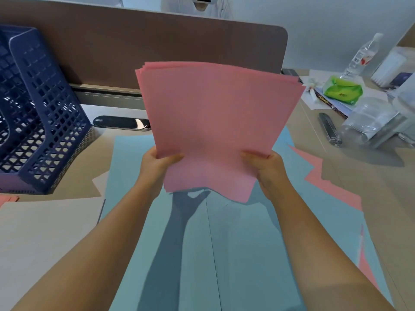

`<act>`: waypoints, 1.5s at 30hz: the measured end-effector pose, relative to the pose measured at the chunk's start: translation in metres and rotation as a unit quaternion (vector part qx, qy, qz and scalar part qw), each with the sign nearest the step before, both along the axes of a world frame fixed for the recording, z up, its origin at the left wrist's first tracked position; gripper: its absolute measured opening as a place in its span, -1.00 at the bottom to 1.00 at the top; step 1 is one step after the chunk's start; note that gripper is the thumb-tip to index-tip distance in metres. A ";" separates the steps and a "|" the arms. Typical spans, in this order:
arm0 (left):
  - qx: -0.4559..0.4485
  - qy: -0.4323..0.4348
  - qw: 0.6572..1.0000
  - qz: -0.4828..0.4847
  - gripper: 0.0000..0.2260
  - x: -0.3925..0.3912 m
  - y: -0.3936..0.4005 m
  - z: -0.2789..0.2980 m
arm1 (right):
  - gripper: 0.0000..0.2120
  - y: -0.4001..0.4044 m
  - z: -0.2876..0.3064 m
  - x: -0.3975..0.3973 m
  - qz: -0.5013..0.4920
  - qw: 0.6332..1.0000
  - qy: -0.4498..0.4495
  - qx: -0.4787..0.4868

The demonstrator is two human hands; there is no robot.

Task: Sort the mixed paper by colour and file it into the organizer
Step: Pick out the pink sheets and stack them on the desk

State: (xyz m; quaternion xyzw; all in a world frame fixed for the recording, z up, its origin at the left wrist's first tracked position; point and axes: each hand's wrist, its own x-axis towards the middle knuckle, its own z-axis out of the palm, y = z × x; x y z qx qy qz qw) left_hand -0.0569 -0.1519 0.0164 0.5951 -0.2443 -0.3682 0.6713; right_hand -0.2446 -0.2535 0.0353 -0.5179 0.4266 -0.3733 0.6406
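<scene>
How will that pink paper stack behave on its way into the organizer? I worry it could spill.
The pink paper stack is probably floppy: its lower edge sags and waves between the left hand and right hand. Its top edges are fanned, so sheets likely slide apart easily. It seems light, held up by thumbs and fingers alone.

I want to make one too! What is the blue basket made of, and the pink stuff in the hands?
The blue basket looks like moulded plastic: stiff lattice walls with a slight sheen. The pink stack looks like thin matte paper: many fanned sheet edges, and the bottom sags in waves between both hands.
</scene>
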 end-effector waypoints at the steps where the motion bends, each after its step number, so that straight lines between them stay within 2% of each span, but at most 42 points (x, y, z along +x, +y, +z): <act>1: -0.004 -0.003 1.000 -0.002 -0.71 0.003 -0.001 0.001 | -0.79 -0.001 0.004 -0.001 0.001 1.000 0.003 -0.004; 6: -0.006 -0.024 1.000 -0.019 -0.71 0.014 0.002 0.008 | -0.81 -0.007 0.020 -0.011 0.025 0.998 0.001 -0.051; 10: -0.048 -0.052 0.997 -0.042 -0.60 0.024 -0.006 0.038 | -0.81 -0.010 0.038 -0.008 0.033 0.997 -0.014 -0.068; 15: -0.070 -0.077 0.993 -0.057 -0.74 0.018 -0.013 0.066 | -0.73 -0.003 0.053 0.006 0.023 0.997 -0.021 -0.076; 19: -0.078 -0.069 0.993 -0.049 -0.74 0.024 -0.014 0.077 | -0.81 -0.007 0.067 0.007 0.009 0.995 -0.024 -0.096; 22: -0.052 -0.056 0.995 -0.069 -0.75 0.027 -0.010 0.061 | -0.85 -0.006 0.054 -0.002 0.021 0.997 -0.012 -0.073; 26: 0.026 -0.016 0.996 -0.085 -0.72 0.017 0.000 0.007 | -0.79 0.001 0.004 -0.011 0.000 1.000 0.028 0.011; 28: 0.042 -0.002 0.996 -0.074 -0.71 0.012 -0.001 -0.006 | -0.82 0.005 -0.011 -0.008 -0.009 0.999 0.016 0.031; 33: 0.015 -0.016 0.998 -0.060 -0.71 0.015 -0.014 -0.003 | -0.76 -0.002 -0.005 -0.001 -0.041 0.999 -0.014 0.010; 37: 0.059 -0.004 0.997 -0.048 -0.71 0.003 -0.006 -0.032 | -0.66 0.011 -0.030 -0.004 -0.059 0.997 0.036 0.037; 40: 0.096 -0.004 0.995 -0.015 -0.78 -0.007 -0.003 -0.047 | -0.74 0.016 -0.041 -0.003 -0.067 0.996 0.047 0.047; 45: 0.104 -0.059 0.992 0.045 -0.84 -0.020 -0.002 -0.037 | -0.81 0.016 -0.033 -0.003 -0.068 0.995 0.065 0.020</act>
